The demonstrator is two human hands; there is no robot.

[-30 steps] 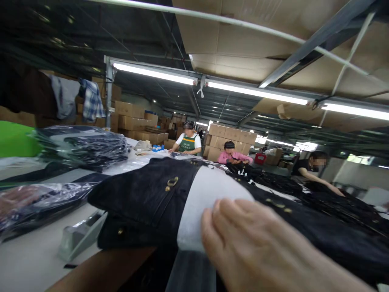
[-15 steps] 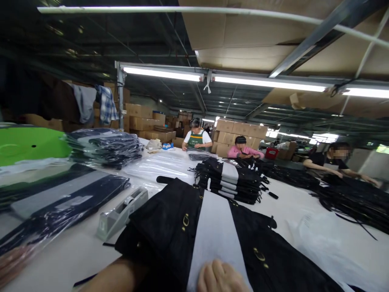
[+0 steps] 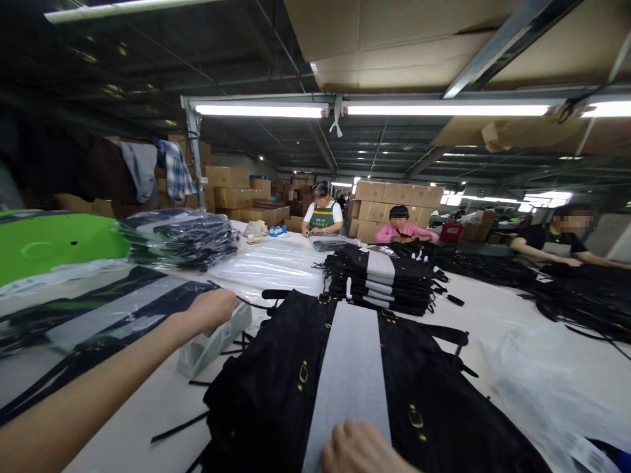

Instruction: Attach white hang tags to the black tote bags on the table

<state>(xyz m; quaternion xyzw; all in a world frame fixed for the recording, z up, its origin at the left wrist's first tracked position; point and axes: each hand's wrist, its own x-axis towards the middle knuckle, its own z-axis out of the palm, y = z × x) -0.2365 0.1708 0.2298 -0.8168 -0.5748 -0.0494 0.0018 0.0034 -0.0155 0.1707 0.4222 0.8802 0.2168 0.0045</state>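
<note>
In front of me lies a folded black cloth piece (image 3: pixel 266 374) with brass buckles, straps and a grey band (image 3: pixel 350 368) down its middle. My right hand (image 3: pixel 365 447) rests on the lower part of that band, fingers curled; the fingertips are hidden. Off the left edge of the cloth, my left hand (image 3: pixel 213 309) is closed, and a thin black strap (image 3: pixel 251 303) runs from it toward the cloth. Partly behind that hand and wrist stands a pale tape dispenser (image 3: pixel 210 348). Several loose black straps lie between the dispenser and the cloth.
Behind the cloth sits a stack of similar black pieces (image 3: pixel 379 279). Plastic-wrapped pieces (image 3: pixel 180 236) and a green object (image 3: pixel 59 243) are at left. Clear plastic (image 3: pixel 537 374) lies at right. Several co-workers stand across the table, beside black piles (image 3: pixel 582 299).
My left hand, hidden by the cloth before, has come out to the left and up beside the tape dispenser, with a strap trailing. My right hand stays on the grey band.
</note>
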